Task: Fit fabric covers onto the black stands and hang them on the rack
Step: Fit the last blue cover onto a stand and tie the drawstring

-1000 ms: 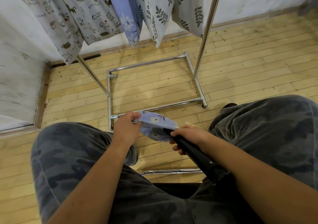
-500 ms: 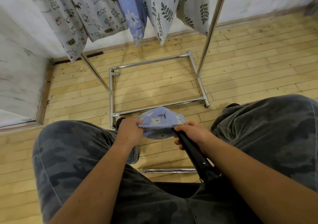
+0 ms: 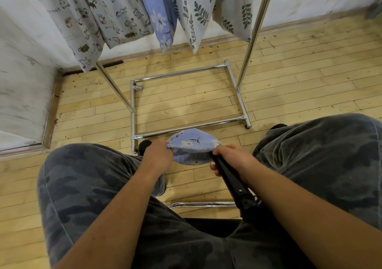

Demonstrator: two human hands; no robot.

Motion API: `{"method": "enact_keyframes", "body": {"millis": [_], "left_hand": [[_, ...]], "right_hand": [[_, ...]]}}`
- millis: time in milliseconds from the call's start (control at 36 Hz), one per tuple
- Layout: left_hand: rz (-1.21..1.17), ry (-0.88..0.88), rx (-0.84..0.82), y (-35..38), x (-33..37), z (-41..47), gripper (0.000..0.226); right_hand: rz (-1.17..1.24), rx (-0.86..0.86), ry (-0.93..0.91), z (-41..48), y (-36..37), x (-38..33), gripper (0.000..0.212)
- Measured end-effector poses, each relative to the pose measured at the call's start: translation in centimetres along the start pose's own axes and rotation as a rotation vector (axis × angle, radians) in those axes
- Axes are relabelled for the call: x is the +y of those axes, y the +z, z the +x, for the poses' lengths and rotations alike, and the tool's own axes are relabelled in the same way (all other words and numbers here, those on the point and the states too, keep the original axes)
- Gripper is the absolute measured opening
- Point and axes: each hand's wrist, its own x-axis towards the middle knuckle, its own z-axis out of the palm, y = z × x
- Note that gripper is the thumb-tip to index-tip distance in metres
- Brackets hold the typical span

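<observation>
Cover, blue floral, sits bunched over the far tip of the black stand, whose long axis runs back toward the lap; left hand pinches its hem, right hand clasps the stand just behind.

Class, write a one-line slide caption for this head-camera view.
Seated person's left hand stretches a blue floral cover over a black stand gripped by the right hand, before the rack.

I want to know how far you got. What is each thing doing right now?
Blue flower cover: bunched over the black stand's end, not pulled down.
Black stand: mostly bare, held.
Left hand: pinching the cover's edge.
Right hand: gripping the stand.
Rack: standing, covers already hanging.
</observation>
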Motion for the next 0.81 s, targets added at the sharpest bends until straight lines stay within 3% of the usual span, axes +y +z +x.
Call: {"method": "enact_keyframes", "body": {"millis": [167, 306, 389, 472, 667, 806], "left_hand": [[0.105, -0.006, 0.055, 0.4, -0.5, 0.0, 0.026], [0.077, 0.025, -0.017, 0.1, -0.3, 0.2, 0.023], [0.085, 0.086, -0.067, -0.1, 0.2, -0.4, 0.023], [0.122, 0.124, -0.009, -0.4, 0.1, -0.2, 0.025], [-0.099, 0.146, 0.056, -0.4, 0.4, -0.5, 0.029], [-0.102, 0.112, 0.064, -0.5, 0.5, -0.6, 0.03]], "right_hand": [[0.015, -0.011, -0.029, 0.2, -0.2, 0.0, 0.026], [0.03, -0.054, -0.03, -0.3, 0.1, -0.4, 0.034], [0.026, -0.081, -0.036, -0.8, 0.2, -0.4, 0.031], [0.015, -0.117, -0.044, -1.1, 0.1, -0.5, 0.026], [-0.03, -0.123, -0.021, -1.9, 0.4, -0.5, 0.022], [-0.092, -0.131, 0.011, -2.1, 0.6, -0.5, 0.019]]}}
